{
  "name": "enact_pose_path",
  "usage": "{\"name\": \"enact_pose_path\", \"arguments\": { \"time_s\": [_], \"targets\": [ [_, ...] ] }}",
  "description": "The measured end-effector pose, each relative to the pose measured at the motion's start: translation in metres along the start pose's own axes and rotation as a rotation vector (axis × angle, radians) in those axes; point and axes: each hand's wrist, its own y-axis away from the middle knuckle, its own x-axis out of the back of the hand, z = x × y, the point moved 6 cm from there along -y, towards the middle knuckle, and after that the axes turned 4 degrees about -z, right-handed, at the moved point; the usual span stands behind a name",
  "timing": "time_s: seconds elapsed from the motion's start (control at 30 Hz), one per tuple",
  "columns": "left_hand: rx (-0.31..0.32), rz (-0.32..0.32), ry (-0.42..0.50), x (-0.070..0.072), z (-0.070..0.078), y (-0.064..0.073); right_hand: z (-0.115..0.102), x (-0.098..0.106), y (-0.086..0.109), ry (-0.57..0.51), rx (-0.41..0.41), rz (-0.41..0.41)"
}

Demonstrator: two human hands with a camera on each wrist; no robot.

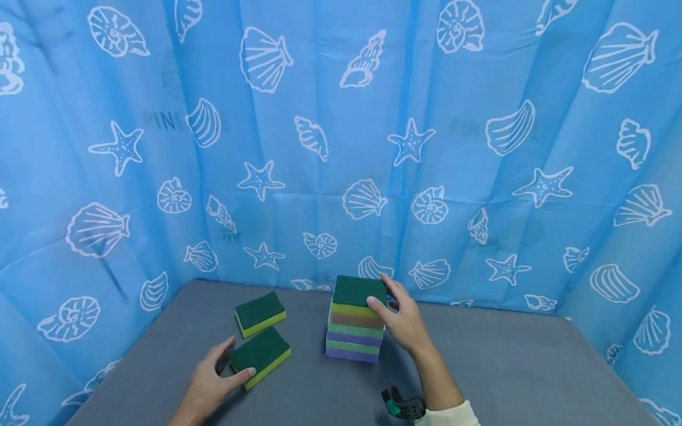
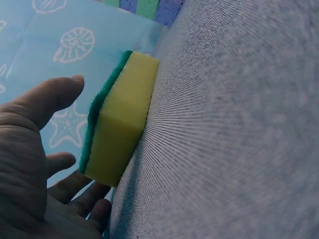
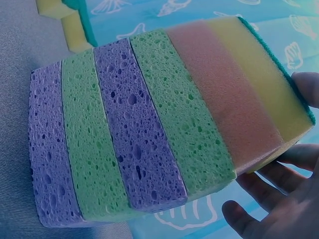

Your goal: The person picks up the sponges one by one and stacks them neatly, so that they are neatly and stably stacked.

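Observation:
Two yellow sponges with dark green scouring tops lie at the left: a nearer sponge and a farther sponge. My left hand is at the nearer one's left end, thumb and fingers spread around it. The left wrist view shows a gap between the thumb and this sponge. Right of them stands a stack of sponges, purple and green in turn, then a pinkish-orange one. On top is a yellow sponge with a green scouring face, its right end held between my right hand's thumb and fingers.
The grey tabletop carries the sponges. A blue curtain with white shell and starfish prints hangs close behind the table and along its sides. A black wrist strap shows by my right forearm.

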Motion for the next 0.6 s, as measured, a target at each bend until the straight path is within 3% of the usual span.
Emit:
{"name": "enact_pose_path", "arguments": {
  "time_s": [0.23, 0.6],
  "targets": [
    [0.033, -0.014, -0.095, -0.0009, -0.0023, -0.0028, -0.0016, 0.0014, 0.0018, -0.031, 0.028, 0.002],
    [0.033, -0.034, -0.152, -0.003, -0.0011, -0.0035, -0.0007, 0.0003, 0.0006, -0.008, 0.032, -0.006]
  ]
}}
